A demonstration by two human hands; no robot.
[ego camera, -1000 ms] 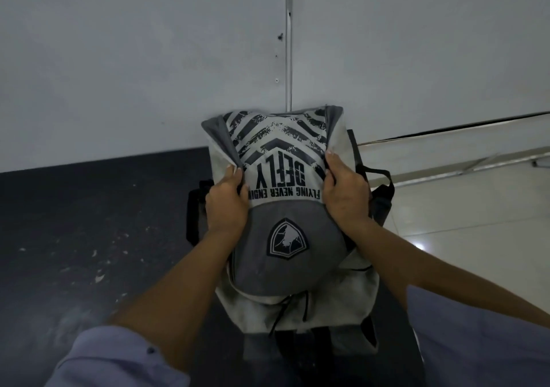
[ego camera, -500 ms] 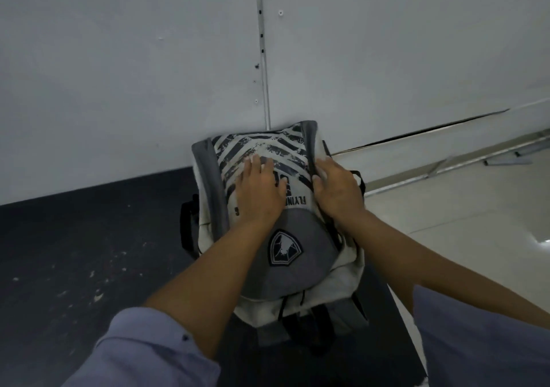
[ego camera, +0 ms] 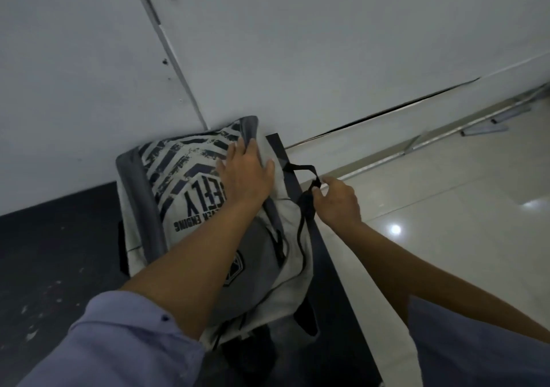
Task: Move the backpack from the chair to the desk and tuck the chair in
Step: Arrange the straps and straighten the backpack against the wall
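The grey and white backpack [ego camera: 178, 184] with dark chevron print lies on the dark desk [ego camera: 59, 252], its top pressed against the white wall. My left hand [ego camera: 244, 172] lies flat on the backpack's upper right part, fingers spread. My right hand [ego camera: 339, 202] is off the bag's right side, at the desk's right edge, pinching a black strap [ego camera: 300, 169] of the backpack. The chair is not in view.
A white panelled wall [ego camera: 297, 44] stands right behind the desk. To the right of the desk is glossy light tiled floor [ego camera: 446, 208] with metal rails along the wall's base. Pale specks mark the desk's left part.
The bag now rests against the wall. My left hand slid across to its upper right part. My right hand left the bag's front and took hold of the black strap at the right.
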